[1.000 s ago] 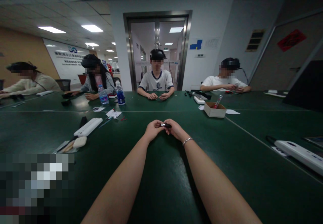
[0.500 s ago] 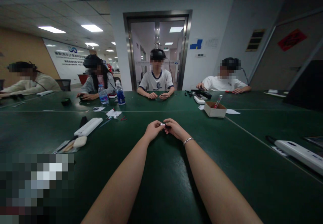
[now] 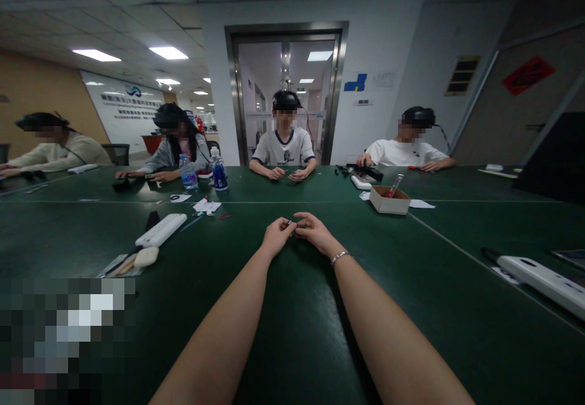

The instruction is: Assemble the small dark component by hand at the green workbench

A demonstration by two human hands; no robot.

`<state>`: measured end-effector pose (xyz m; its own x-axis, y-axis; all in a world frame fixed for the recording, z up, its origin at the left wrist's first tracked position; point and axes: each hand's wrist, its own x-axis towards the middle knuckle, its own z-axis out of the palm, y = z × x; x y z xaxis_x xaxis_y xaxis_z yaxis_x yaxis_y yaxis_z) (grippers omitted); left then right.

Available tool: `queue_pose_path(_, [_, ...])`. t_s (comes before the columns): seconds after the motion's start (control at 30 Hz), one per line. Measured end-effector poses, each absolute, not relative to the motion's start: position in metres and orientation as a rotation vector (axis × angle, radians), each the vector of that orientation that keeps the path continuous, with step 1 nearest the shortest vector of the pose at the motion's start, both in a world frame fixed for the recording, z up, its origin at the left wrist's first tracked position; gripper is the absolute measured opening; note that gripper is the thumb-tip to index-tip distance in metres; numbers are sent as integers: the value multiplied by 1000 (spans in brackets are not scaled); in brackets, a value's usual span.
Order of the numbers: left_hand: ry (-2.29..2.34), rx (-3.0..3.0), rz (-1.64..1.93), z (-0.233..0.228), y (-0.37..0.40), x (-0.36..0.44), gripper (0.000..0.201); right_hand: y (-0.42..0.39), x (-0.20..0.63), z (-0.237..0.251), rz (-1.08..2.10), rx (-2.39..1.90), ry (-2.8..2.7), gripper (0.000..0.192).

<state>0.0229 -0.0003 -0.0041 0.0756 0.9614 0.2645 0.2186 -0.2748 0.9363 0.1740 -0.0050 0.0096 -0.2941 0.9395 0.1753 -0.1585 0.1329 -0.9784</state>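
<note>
Both arms stretch out over the dark green table [image 3: 292, 320], and the hands meet in front of me. My left hand [image 3: 275, 237] pinches a small silver-and-dark piece [image 3: 289, 223] between thumb and fingers; its kind is too small to make out. Close beside it is my right hand [image 3: 316, 234], with a bracelet [image 3: 340, 257] at the wrist. Its thumb and forefinger are spread apart, the tips near the small piece. Nothing shows between them, and whether they touch the piece I cannot tell.
At left lie a white power strip [image 3: 161, 229], a pale rounded thing [image 3: 146, 257] and paper scraps [image 3: 207, 206]. Two bottles [image 3: 219, 170] stand farther back. A small box [image 3: 390, 200] holds a clear tube; another power strip [image 3: 539, 280] is at right. Several people sit across the table.
My right hand's fingers have spread; the dark piece seen in them before no longer shows there. My left hand keeps its pinch. Across the table at left, a person's hand has shifted leftward.
</note>
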Motion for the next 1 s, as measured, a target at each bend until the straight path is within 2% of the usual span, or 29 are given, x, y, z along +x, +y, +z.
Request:
queue_pose_path(0.33, [1237,1658,1239,-11,5,21,26,2,173,4,1148,-967,-1491,49])
queue_pose_path(0.6, [1248,1646,1261,-12,6,22,27,-1,170,7,1148,-1109,-1481,28])
queue_pose_path(0.73, [1245,1651,1235,-9,3,22,26,0,169,5,1147,-1090,-1463,28])
queue_pose_path(1.0, [1300,1723,1203,-4,-5,22,26,7,165,-4,885,-1151,-1596,28])
